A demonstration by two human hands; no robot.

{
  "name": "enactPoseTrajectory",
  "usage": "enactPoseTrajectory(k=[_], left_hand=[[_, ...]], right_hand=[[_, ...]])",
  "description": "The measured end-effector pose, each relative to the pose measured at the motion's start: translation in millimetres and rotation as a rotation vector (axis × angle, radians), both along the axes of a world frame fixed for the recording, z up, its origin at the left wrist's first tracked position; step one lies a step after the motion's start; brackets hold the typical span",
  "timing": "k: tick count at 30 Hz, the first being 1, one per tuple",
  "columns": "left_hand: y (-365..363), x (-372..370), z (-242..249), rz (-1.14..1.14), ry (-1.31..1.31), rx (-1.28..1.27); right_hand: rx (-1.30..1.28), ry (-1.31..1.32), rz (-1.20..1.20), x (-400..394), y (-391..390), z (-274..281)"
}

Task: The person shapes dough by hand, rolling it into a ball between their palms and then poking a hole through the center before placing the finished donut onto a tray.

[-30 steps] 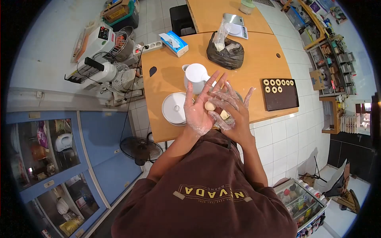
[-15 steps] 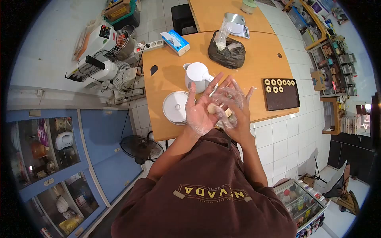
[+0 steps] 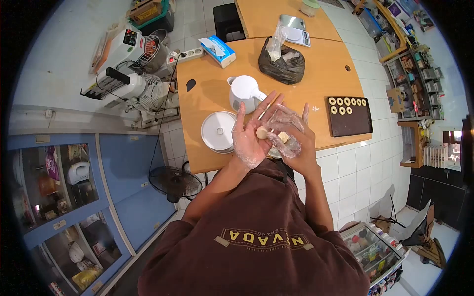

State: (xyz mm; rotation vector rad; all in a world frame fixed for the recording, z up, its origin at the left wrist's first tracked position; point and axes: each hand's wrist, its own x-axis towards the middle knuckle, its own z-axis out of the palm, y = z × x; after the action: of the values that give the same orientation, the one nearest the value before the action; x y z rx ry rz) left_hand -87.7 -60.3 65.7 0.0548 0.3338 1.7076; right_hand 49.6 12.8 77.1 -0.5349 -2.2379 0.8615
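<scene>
My left hand (image 3: 250, 140) is palm up with its fingers stretched, dusted with flour. A small round ball of dough (image 3: 262, 132) rests on it near the base of the fingers. My right hand (image 3: 297, 138) overlaps its fingertips, curled, with a crinkled shiny covering that looks like clear plastic. A pale yellow lump of dough (image 3: 283, 136) shows among the right fingers. Below the hands, part of a bowl (image 3: 274, 152) shows at the table edge, mostly hidden. A dark baking tray (image 3: 350, 123) on the right carries several dough rings (image 3: 346, 101).
On the wooden table (image 3: 316, 113) stand a white jug (image 3: 244, 89), a white lidded container (image 3: 217, 130), a black plastic bag (image 3: 281, 69), a blue tissue box (image 3: 219, 52) and a scale (image 3: 298, 37). Stand mixers (image 3: 123, 84) line the left wall. A fan (image 3: 173, 185) stands lower left.
My right hand has turned slightly and drawn a little down and right, and it is less blurred. The dough ball still lies on my left palm.
</scene>
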Motion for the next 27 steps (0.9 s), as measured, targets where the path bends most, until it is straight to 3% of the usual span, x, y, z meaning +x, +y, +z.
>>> enactPoseTrajectory(k=[16,27], left_hand=[[-0.9,6.8,-3.4,0.047,0.326,-0.063],[-3.6,6.9,-7.8,0.024,0.349,-0.022]], right_hand=[[-0.059,0.023,0.004,-0.6,-9.7,5.8],[-0.039,-0.024,0.028,0.6,-7.8,2.0]])
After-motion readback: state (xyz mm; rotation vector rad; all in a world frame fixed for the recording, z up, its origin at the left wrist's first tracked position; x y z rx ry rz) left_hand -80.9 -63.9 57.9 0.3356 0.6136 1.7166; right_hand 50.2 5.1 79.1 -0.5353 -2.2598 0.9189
